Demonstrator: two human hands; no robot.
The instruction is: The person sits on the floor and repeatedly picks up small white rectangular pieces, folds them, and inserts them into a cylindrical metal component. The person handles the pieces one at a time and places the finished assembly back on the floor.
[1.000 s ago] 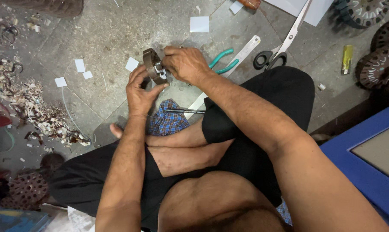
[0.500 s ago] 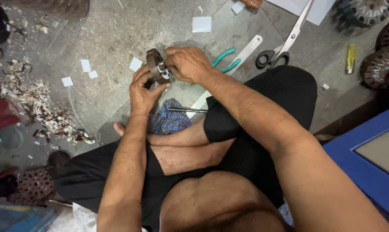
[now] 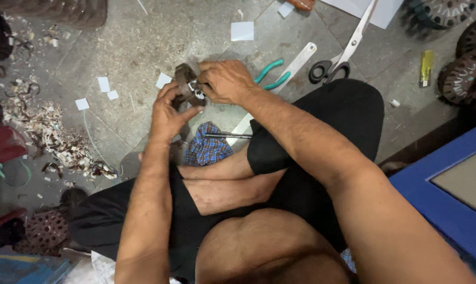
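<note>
I sit cross-legged on a grey stone floor. Both hands hold a small dark round metal part point(image 3: 185, 79), a slotted ring like a motor core, above the floor in front of my legs. My left hand point(image 3: 169, 113) grips it from below and the side. My right hand point(image 3: 226, 80) closes over its right side, fingers pinching at a small white piece on it. Below the hands lies a blue checked cloth point(image 3: 207, 148) with a thin metal rod point(image 3: 228, 135) across it.
Green-handled pliers point(image 3: 272, 73), a steel ruler point(image 3: 298, 60) and black-handled scissors point(image 3: 336, 59) lie beyond my right hand. White paper squares point(image 3: 242, 30) scatter about. Scrap shavings point(image 3: 48, 137) pile at left. Round wound cores point(image 3: 466, 73) sit at right; a blue board point(image 3: 448, 194) at lower right.
The hands and the part stay together, barely shifting; the view has drifted slightly. The fingers have adjusted a little on the part.
</note>
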